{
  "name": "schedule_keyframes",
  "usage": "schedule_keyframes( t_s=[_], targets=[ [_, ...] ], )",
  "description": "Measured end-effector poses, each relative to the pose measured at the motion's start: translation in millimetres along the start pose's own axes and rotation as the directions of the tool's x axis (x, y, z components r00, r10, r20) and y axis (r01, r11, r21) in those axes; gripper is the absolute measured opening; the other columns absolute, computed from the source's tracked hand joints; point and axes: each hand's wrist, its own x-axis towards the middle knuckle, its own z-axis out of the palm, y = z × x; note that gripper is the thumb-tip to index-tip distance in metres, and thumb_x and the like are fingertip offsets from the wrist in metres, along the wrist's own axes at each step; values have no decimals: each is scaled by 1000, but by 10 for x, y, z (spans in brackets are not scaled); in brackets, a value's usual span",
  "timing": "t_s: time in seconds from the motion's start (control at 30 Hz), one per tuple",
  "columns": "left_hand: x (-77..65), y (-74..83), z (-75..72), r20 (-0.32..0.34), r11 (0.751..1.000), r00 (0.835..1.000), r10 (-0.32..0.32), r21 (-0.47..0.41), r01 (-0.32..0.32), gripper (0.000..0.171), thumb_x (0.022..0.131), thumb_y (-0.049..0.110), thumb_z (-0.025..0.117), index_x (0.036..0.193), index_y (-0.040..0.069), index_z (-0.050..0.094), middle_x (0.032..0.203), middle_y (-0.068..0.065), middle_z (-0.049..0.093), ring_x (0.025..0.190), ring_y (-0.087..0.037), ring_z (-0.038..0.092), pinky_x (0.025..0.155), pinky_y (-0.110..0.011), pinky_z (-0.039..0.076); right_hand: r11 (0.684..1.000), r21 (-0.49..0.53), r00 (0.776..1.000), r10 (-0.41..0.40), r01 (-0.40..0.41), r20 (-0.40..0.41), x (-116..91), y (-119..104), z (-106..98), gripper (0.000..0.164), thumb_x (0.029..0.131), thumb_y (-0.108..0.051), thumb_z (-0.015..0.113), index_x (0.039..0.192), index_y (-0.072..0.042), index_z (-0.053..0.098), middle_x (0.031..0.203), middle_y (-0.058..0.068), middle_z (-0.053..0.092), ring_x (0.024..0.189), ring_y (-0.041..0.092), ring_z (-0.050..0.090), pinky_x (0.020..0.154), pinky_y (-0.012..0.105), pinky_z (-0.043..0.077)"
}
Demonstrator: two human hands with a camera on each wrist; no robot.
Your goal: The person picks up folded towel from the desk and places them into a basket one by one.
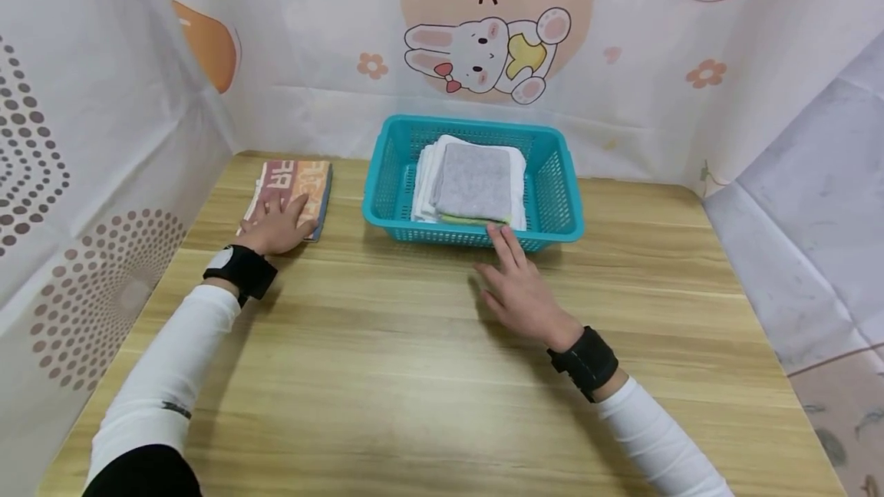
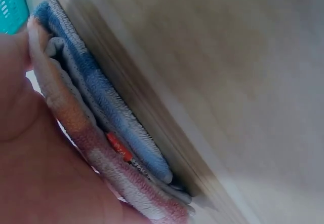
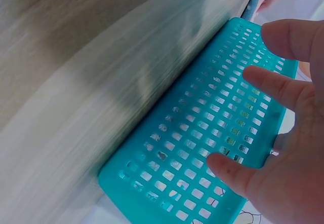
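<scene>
My left hand [image 1: 275, 228] rests spread on folded towels [image 1: 304, 175] at the table's left. The top one is orange and red; a blue towel [image 2: 114, 107] shows beneath it in the left wrist view. At the front rim of a teal plastic basket [image 1: 473, 235], my right hand [image 1: 523, 294] has its fingers extended, fingertips right at the rim. Inside the basket lies a stack of folded white towels [image 1: 424, 186] with a grey towel [image 1: 476, 179] on top. A thin green edge shows beneath the grey one.
The wooden table [image 1: 387, 374] runs up to a white printed curtain [image 1: 311, 44] behind the basket. More curtain hangs along the left and right sides. Both wrists wear black straps.
</scene>
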Motion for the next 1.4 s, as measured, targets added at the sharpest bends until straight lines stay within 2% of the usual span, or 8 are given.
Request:
schedule_keyframes(
  t_s=[0.17,0.37,0.63,0.83,1.03,1.3,1.4],
  targets=[
    [-55,3,21,6,1000,1000,-4,2,4,76,103,56,32,161,17,1,158,-35,-15,139,-62,-18,93,-87,-3,1000,1,1000,8,-8,4,-9,1,-5,37,91,-14,72,125,-1,65,164,22,4,151,41,0,103,64,38],
    [-126,-37,75,-18,1000,1000,-5,26,5,77,103,56,34,161,16,4,157,-37,-11,140,-64,-10,93,-88,2,999,11,999,31,-32,24,-10,0,-1,36,92,-15,70,126,-3,65,165,20,1,152,38,-3,107,63,35],
    [-205,-28,119,-31,998,999,-12,54,14,76,103,57,32,161,16,5,157,-38,-9,139,-65,-9,94,-87,3,999,14,998,47,-47,38,-2,-7,-2,36,94,-18,68,127,-4,64,166,18,-1,152,36,-5,109,62,32],
    [-233,-50,172,-56,997,998,-17,69,21,75,103,57,31,161,16,5,157,-37,-8,140,-63,-9,94,-87,4,999,7,999,42,-43,31,1,-11,4,36,94,-18,68,127,-4,64,166,18,-1,152,36,-4,107,63,35],
    [-286,-25,224,-52,997,998,-23,68,26,75,103,56,31,161,15,5,157,-37,-7,140,-63,-9,95,-86,4,998,11,998,54,-54,45,3,-13,8,36,94,-17,68,127,-3,64,166,18,-4,152,35,-7,109,61,32],
    [-379,77,239,-42,993,999,-26,118,31,75,104,57,28,161,12,7,156,-39,0,138,-67,1,93,-85,18,998,23,997,52,-54,51,11,-16,4,36,94,-17,66,127,-3,64,165,20,-3,152,36,-7,113,59,29],
    [-413,89,253,-36,990,999,-24,136,29,75,103,60,22,161,14,7,157,-38,1,138,-67,3,94,-85,19,999,24,998,47,-48,43,12,-14,10,36,94,-16,67,127,-3,64,165,21,-2,152,37,-7,114,58,27]
  ],
)
